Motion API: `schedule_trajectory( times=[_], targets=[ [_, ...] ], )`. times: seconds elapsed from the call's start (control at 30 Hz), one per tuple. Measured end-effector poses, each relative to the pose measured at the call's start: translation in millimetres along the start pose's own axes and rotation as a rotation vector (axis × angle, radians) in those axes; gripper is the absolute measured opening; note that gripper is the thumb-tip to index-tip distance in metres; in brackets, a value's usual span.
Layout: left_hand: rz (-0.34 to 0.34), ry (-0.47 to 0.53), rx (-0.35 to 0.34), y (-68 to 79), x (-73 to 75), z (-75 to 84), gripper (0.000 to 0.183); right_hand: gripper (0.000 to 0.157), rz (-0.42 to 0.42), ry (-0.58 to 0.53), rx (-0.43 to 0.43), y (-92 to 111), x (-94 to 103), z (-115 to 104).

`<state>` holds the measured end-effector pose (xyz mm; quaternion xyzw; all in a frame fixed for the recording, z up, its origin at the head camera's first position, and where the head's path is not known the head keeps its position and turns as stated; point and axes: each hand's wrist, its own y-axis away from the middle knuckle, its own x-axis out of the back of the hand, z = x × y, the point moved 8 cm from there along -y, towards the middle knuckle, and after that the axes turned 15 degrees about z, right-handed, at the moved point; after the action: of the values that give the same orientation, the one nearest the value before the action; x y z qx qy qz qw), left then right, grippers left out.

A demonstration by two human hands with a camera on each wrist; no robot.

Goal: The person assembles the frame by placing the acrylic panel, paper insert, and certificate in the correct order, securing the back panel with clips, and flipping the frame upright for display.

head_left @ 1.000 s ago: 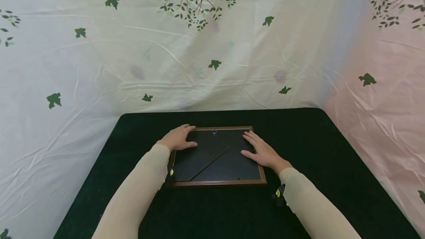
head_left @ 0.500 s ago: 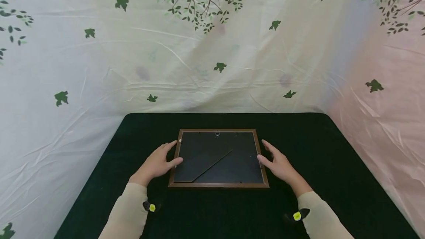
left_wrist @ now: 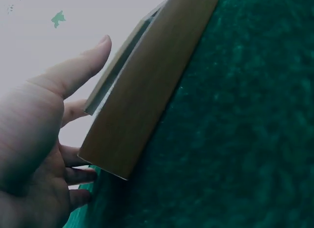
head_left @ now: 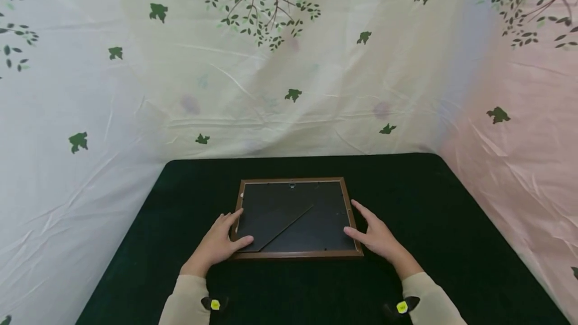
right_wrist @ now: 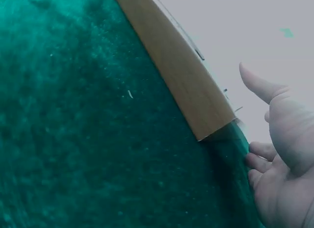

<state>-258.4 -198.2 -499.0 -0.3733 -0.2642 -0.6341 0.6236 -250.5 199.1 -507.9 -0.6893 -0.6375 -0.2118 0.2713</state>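
Observation:
A picture frame (head_left: 297, 254) with a brown wooden rim lies face down, its black backing turned up. A slanting stand flap (head_left: 272, 222) and a small metal hanger (head_left: 292, 185) show on the back. My left hand (head_left: 218, 242) is at the front left corner, thumb over the backing and fingers along the outer side; the left wrist view shows the fingers extended beside the wood. On the other side, my right hand (head_left: 381, 237) spreads its thumb and fingers at the right edge. In the right wrist view its fingers stand apart from the frame's corner.
Dark green cloth (head_left: 298, 292) covers the table under the frame. Behind and at both sides hangs a pale curtain (head_left: 253, 79) printed with leaves and branches. A dark band with a yellow tag (head_left: 215, 305) is on the left wrist, and another tag (head_left: 402, 307) on the right.
Both hands have slid from the far part of the frame toward its near corners. They drew apart to the sides, then the left came back over the near left corner. The frame stays flat.

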Motion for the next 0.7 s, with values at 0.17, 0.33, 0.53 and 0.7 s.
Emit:
schedule_trajectory(
  times=[0.17,0.33,0.53,0.7],
  targets=[
    [0.018,0.001,-0.010,1.0,-6.0,-1.8,0.088,0.091,-0.023,0.069,0.036,0,-6.4,2],
    [0.021,-0.045,-0.024,4.2,-9.1,-1.3,0.087,0.093,-0.035,0.157,0.053,3,-10.9,2],
    [0.031,-0.064,-0.021,6.1,-8.3,1.0,0.088,0.092,-0.022,0.185,0.059,5,-12.4,-2],
    [0.040,-0.059,-0.033,4.0,-10.4,1.5,0.087,0.092,-0.011,0.193,0.049,6,-10.8,1]
  ],
)
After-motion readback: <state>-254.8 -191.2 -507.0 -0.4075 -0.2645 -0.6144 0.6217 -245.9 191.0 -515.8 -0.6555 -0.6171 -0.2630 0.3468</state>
